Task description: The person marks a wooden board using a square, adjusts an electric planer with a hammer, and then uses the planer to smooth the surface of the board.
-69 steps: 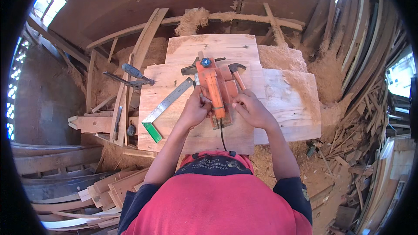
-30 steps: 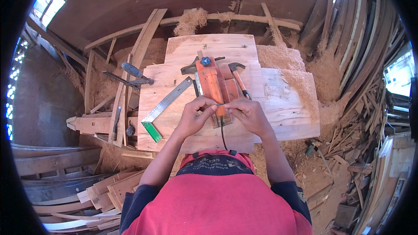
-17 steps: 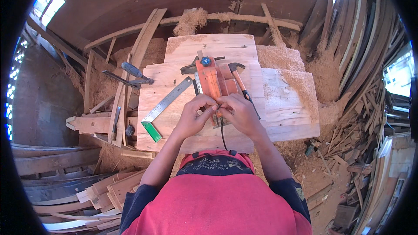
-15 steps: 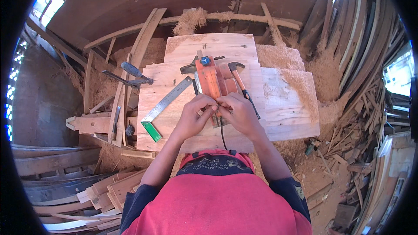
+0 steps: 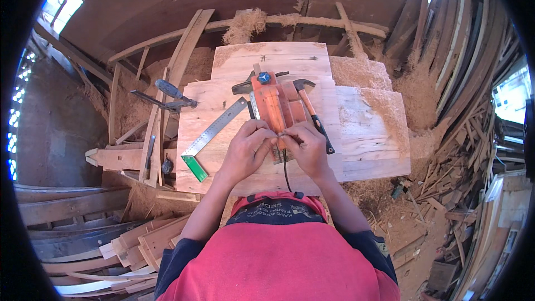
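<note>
An orange electric planer point(image 5: 273, 106) with a blue knob lies on the wooden boards in front of me. At its near end my left hand point(image 5: 246, 149) and my right hand point(image 5: 307, 147) meet, thumbs and fingers pinched together. What sits between the fingertips is too small to make out. A black cord point(image 5: 286, 174) runs from under my hands toward my body. Left of the planer is a try square point(image 5: 214, 128) with a steel blade and green handle. Just right of it lies a hammer point(image 5: 312, 110), and a dark tool point(image 5: 241, 87) is partly hidden behind the planer.
A clamp point(image 5: 173, 93) with a blue-grey handle rests at the boards' left edge. Beside it stand wooden struts point(image 5: 161, 106) and a chisel-like tool point(image 5: 149, 156). Shavings point(image 5: 384, 106) cover the right boards. Stacked planks point(image 5: 150, 242) lie lower left; scrap wood point(image 5: 451, 189) piles up at right.
My fingers have shifted slightly against each other at the planer's near end. The whole view has moved a little; the tools lie as before.
</note>
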Motion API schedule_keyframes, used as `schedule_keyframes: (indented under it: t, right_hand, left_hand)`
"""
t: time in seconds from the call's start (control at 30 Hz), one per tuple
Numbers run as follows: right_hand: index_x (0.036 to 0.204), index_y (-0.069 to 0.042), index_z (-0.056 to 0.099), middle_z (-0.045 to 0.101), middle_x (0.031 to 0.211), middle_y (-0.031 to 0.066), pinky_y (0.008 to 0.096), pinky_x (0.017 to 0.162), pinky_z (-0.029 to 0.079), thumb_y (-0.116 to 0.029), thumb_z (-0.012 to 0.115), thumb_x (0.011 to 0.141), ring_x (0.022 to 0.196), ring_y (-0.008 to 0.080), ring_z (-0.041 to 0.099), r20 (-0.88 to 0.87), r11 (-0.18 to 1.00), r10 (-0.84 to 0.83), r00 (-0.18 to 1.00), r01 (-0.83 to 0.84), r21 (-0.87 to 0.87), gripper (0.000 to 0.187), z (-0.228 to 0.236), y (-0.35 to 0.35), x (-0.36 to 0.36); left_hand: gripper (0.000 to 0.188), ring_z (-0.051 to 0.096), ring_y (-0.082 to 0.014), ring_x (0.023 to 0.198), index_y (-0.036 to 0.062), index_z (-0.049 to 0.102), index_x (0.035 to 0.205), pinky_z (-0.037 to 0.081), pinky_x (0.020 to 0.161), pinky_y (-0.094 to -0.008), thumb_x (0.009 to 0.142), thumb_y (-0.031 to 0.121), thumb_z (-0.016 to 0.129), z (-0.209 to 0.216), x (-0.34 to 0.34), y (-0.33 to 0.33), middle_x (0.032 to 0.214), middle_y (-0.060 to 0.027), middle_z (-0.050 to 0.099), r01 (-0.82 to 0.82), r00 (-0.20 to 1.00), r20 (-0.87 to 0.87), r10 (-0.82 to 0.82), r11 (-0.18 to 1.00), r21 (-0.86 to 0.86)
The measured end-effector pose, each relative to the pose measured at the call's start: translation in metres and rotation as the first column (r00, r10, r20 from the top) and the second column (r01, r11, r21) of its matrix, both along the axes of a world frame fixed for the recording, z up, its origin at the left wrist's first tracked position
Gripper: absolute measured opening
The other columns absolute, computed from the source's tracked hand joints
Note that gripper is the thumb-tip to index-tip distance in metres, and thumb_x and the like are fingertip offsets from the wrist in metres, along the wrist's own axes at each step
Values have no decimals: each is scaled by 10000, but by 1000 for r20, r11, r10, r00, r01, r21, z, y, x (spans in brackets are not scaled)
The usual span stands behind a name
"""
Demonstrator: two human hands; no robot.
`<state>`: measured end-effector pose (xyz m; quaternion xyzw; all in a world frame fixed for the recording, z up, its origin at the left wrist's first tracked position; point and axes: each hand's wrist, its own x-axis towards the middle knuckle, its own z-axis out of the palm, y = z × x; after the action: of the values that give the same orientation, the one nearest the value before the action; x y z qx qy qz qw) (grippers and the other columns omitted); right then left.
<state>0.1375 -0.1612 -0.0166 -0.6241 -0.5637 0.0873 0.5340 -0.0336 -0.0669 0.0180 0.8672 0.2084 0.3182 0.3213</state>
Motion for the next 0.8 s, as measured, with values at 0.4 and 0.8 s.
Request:
schedule_keyframes:
  t: [0.4,0.8]
  right_hand:
    - [987,-54,769,674,991,86,335,743,541,-15,740,787,914,250,653,180,956,283,942,-292,25,206,12,2,20]
    - [839,-37,701,662,824,99,366,676,534,-49,775,762,756,280,677,1,963,218,976,-215,-165,108,28,10,14]
  left_hand:
    - [99,640,-201,887,11,653,1004,504,752,-313,949,90,675,-10,0,4,953,-95,662,8,999,33,5,923,-384]
    - [134,632,-220,911,11,654,928,518,766,-318,871,87,748,-3,3,0,1000,-111,631,42,999,41,-30,944,-327]
